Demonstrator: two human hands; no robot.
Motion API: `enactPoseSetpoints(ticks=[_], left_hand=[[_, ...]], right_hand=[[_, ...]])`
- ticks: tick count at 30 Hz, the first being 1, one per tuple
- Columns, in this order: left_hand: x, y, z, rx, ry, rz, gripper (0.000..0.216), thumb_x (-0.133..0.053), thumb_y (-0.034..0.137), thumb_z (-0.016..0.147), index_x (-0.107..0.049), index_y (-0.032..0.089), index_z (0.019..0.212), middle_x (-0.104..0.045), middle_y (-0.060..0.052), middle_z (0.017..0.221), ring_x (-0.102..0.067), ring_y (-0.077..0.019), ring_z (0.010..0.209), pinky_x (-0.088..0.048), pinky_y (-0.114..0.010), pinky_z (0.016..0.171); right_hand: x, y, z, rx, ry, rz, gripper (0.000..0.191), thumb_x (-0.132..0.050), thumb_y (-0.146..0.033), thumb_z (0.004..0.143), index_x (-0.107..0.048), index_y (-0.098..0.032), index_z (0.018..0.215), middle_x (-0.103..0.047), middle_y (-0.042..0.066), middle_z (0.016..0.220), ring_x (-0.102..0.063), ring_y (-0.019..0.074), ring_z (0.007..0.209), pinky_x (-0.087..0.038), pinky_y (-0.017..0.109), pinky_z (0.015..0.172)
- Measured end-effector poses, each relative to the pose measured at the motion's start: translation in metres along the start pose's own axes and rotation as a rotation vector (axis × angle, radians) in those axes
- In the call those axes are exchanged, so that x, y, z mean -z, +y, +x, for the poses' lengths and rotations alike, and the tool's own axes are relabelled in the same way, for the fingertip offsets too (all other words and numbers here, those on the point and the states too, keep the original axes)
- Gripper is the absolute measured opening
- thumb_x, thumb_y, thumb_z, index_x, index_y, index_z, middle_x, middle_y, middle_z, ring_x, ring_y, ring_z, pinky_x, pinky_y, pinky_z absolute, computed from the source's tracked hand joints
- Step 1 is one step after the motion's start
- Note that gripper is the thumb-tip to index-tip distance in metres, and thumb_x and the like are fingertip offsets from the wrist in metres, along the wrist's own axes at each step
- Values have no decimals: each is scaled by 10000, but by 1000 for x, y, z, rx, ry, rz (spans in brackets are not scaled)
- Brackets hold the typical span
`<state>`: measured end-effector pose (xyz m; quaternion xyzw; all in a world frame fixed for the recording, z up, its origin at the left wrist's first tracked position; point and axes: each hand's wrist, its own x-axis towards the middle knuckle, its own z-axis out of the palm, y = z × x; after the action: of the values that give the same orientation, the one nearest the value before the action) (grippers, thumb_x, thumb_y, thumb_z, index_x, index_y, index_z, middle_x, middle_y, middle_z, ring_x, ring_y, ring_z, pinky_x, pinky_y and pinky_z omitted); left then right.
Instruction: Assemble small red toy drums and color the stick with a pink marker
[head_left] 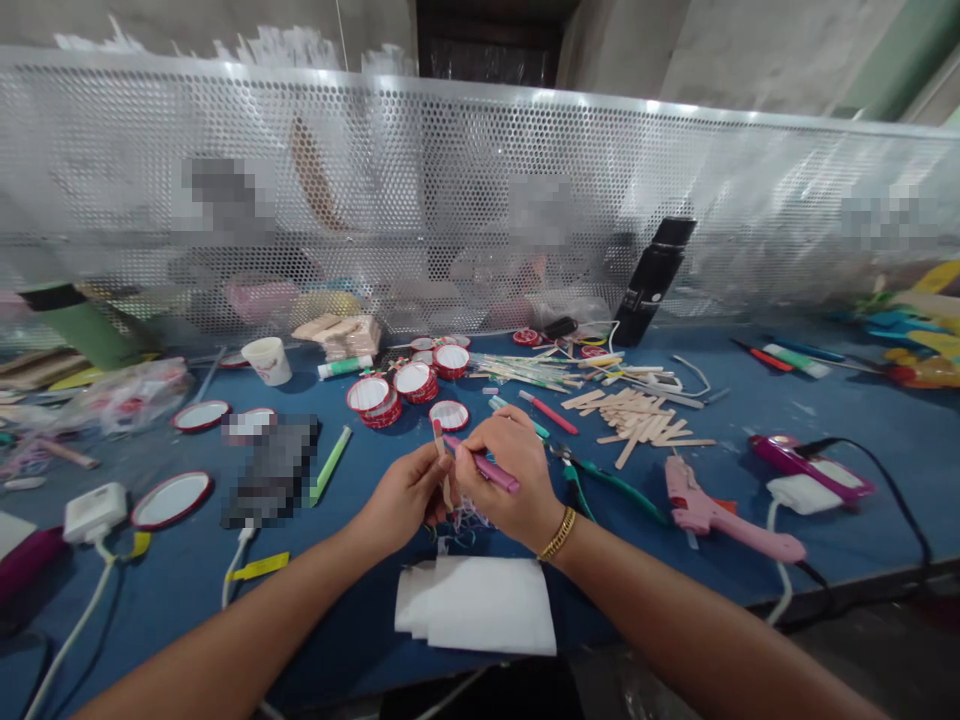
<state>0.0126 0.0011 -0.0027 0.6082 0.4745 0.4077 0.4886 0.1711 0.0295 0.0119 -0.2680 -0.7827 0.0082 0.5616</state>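
Observation:
In the middle of the head view my left hand (411, 492) pinches a wooden craft stick (448, 488) upright. The stick's top end is coloured red. My right hand (511, 470) grips a purple marker pen (491, 472), its tip end close to the stick. Below both hands lies a tangle of thin coloured threads (469, 518), partly hidden by the fingers. Nearer to me is a folded white cloth or paper (487, 605). Several red-rimmed white round lids (414, 380) sit in small stacks just beyond the hands.
Right of my hands are green-handled pliers (611, 482), a heap of craft sticks (645, 420) and a pink glue gun (724, 515) with its cord. A phone (274, 470), a paper cup (266, 361) and a green marker (330, 466) lie left. A perforated metal screen (465, 180) bounds the back.

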Motion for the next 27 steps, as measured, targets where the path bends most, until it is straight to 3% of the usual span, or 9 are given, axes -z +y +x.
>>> enactPoseSetpoints(ticks=[20,27], left_hand=[[-1,3,0,4,9,-9,475,-492,645,861,-531,187,741,-544,26,557,-489,-111,446,-386,-218,425],[-1,-2,0,-16,-2,-3,474,-483,645,870,-530,187,757,-540,30,556,-492,-111,449,-392,-218,429]], right_hand=[[2,1,2,-15,38,10,167,-547,-168,840,-493,-220,691,-578,-28,623,-552,140,611,-434,369,799],[0,-2,0,-7,-20,25,155,-547,-185,855,-511,-219,709,-588,-27,637,-568,139,638,-430,362,826]])
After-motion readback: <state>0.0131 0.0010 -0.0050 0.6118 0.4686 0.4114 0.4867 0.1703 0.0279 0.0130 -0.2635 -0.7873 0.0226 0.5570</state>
